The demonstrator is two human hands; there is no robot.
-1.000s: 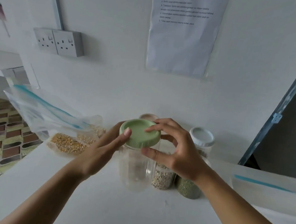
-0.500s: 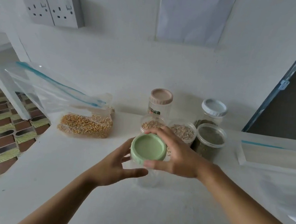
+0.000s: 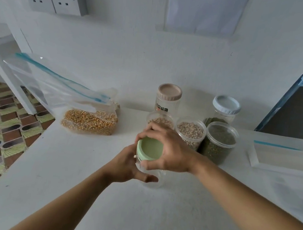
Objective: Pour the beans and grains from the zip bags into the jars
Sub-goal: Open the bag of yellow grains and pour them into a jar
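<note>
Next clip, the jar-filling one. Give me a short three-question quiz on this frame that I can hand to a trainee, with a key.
1. True or false: the zip bag of yellow kernels lies to the right of all the jars.
2. Which hand grips the green lid from above? A. the left B. the right C. neither
3. How many lidless jars stand just behind the hands?

Key
1. False: it lies to their left.
2. B: the right hand grips the lid, while the left hand holds the clear jar beneath it.
3. Three, each with grains or beans inside.
</note>
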